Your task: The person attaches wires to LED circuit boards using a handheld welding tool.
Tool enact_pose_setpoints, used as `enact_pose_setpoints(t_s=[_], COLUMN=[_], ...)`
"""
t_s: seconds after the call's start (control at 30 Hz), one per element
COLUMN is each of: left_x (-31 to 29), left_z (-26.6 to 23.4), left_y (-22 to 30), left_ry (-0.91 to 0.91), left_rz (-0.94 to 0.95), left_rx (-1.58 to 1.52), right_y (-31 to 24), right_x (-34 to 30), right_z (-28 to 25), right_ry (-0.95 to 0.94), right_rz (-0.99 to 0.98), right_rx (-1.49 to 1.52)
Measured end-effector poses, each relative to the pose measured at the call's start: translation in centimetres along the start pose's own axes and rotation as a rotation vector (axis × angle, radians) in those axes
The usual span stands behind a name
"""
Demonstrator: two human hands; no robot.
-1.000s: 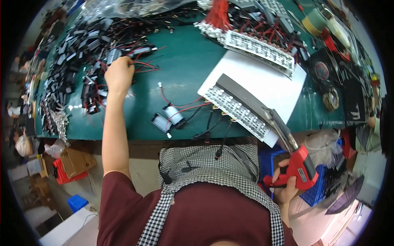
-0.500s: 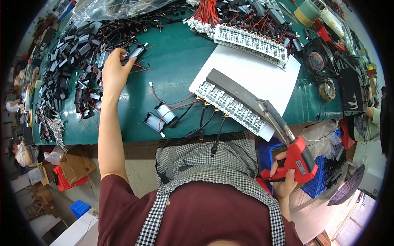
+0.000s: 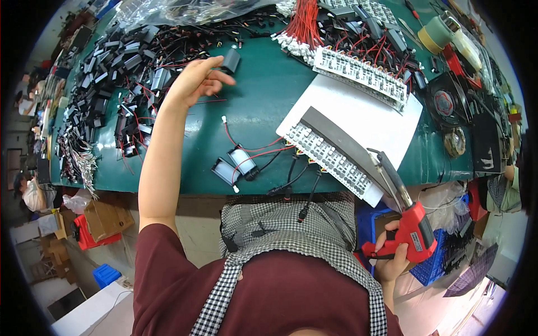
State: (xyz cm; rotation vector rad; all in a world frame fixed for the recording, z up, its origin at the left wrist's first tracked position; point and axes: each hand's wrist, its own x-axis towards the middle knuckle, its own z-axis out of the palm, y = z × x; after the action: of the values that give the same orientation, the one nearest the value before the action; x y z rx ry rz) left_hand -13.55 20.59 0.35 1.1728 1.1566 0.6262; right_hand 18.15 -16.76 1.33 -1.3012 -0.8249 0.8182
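Observation:
My left hand is over the green table, turned sideways, its fingers partly blurred. Its fingertips hold a small dark grey rectangular module. In my right hand is a red soldering gun, gripped by its handle. The gun's metal tube and tip point up and left, beside a dark bar. A white circuit board strip with rows of parts lies along that bar. Two silver-faced modules with red and black wires sit left of the strip.
Dark modules are heaped along the left of the table. Behind the white sheet, more board strips lie near bundled red wires. A black fan stands at the right, and a blue crate is below the table edge.
My left hand has moved right and turned, carrying a module away from the heap. The view has shifted slightly; my right hand still holds the soldering gun in about the same place.

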Motion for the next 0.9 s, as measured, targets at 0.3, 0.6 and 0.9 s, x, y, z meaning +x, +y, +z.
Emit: enact_pose_setpoints(t_s=[0.3, 0.6, 0.9], left_x=[-2.3, -2.4, -3.3], left_z=[1.5, 2.3, 5.1], left_y=[-0.4, -0.7, 0.9], left_ry=[0.017, -0.116, -0.228], left_rz=[0.114, 0.469, 1.242], left_rx=[0.257, 0.705, 1.807], right_y=[0.2, 0.0, -0.3], right_x=[0.6, 0.4, 0.3], right_z=[-0.1, 0.0, 0.0], right_ry=[-0.002, -0.004, -0.003], right_rz=[-0.005, -0.005, -0.003], right_rx=[0.009, 0.029, 0.025])
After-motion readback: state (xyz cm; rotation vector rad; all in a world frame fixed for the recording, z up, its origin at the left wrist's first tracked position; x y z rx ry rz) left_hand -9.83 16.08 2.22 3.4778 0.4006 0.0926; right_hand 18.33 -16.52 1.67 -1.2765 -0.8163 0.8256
